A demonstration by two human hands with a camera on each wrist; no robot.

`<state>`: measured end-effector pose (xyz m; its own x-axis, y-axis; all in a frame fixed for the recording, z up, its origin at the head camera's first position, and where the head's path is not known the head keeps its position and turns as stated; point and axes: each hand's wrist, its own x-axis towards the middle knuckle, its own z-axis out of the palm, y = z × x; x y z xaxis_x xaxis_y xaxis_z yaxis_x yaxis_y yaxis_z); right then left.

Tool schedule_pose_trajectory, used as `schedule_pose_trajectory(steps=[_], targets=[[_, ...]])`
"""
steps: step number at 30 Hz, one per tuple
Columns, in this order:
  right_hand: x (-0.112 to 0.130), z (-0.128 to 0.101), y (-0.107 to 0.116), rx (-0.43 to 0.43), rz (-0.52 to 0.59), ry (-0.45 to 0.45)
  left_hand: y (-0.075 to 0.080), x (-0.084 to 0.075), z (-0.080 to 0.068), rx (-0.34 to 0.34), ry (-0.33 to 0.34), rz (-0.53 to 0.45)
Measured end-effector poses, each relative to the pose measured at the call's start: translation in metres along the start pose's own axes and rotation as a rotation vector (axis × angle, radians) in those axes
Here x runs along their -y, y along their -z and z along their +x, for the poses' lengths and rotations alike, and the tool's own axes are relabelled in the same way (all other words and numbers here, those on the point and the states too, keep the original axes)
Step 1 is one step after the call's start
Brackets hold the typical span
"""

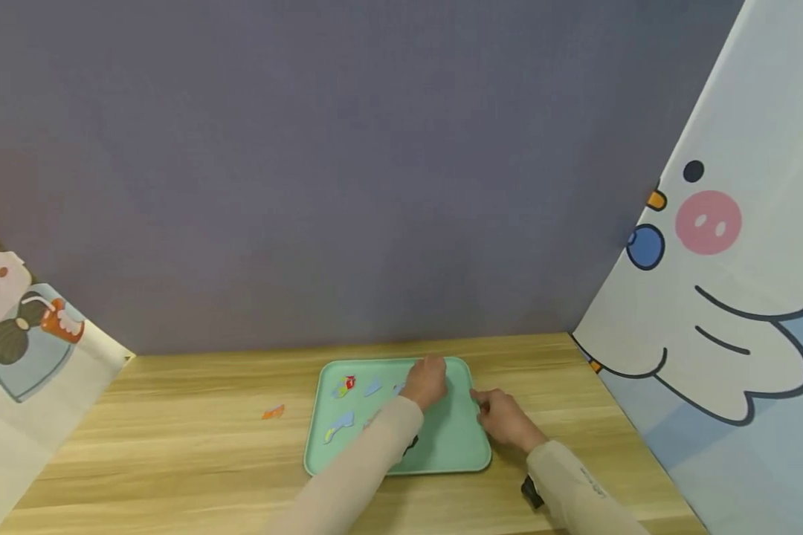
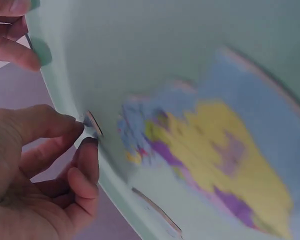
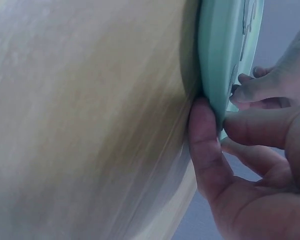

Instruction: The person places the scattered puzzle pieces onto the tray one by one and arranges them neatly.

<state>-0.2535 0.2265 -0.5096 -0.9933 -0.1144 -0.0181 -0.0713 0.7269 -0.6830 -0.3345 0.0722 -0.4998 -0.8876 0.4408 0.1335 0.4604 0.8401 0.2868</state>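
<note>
My left hand (image 1: 425,383) is over the far part of the green tray (image 1: 453,446). In the left wrist view, its thumb and fingertips pinch a small flat puzzle piece (image 2: 93,124), seen nearly edge-on near the tray wall. A large blue, yellow and purple puzzle piece (image 2: 225,155) lies close by on the tray floor. My right hand (image 1: 505,420) grips the tray's right rim, its thumb on the upper side and a finger underneath, as the right wrist view shows. Part of the tray is hidden behind the left forearm.
On the tray's left half lie several puzzle pieces, among them a red and yellow piece (image 1: 345,386), a small blue piece (image 1: 372,386) and a long blue piece (image 1: 339,426). An orange piece (image 1: 273,412) is on the wooden table (image 1: 194,446), left of the tray. A grey panel (image 1: 348,178) stands behind.
</note>
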Motion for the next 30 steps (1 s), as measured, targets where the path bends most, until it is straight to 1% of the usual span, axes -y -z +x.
schedule_pose_trajectory(steps=[4,7,9,11,16,19,22,25,27,30], targets=[[0.002,0.000,-0.004,0.008,0.008,0.017,0.011,0.015,-0.008,0.015,-0.014,-0.086],[0.002,0.000,-0.006,0.009,0.007,0.018,0.023,0.030,-0.015,0.008,-0.055,-0.144],[0.001,0.000,-0.006,0.011,0.001,0.016,0.033,0.039,-0.020,0.002,-0.070,-0.162],[0.001,0.000,-0.004,0.016,-0.005,0.008,0.042,0.049,-0.027,-0.008,-0.068,-0.178],[0.000,-0.001,0.002,0.006,-0.017,0.006,0.065,0.070,-0.048,-0.011,-0.037,-0.171],[-0.001,-0.001,0.004,-0.007,-0.024,0.009,0.077,0.085,-0.064,-0.029,-0.039,-0.131],[-0.002,-0.001,0.005,-0.014,-0.021,0.010,0.086,0.101,-0.080,-0.050,-0.037,-0.115],[-0.003,-0.001,0.004,-0.005,-0.005,0.007,0.095,0.120,-0.097,-0.054,-0.014,-0.140],[-0.002,-0.002,0.003,0.004,0.012,0.009,0.101,0.135,-0.109,-0.042,0.033,-0.152],[0.000,-0.002,0.002,0.020,0.027,0.014,0.110,0.160,-0.126,-0.018,0.125,-0.143]])
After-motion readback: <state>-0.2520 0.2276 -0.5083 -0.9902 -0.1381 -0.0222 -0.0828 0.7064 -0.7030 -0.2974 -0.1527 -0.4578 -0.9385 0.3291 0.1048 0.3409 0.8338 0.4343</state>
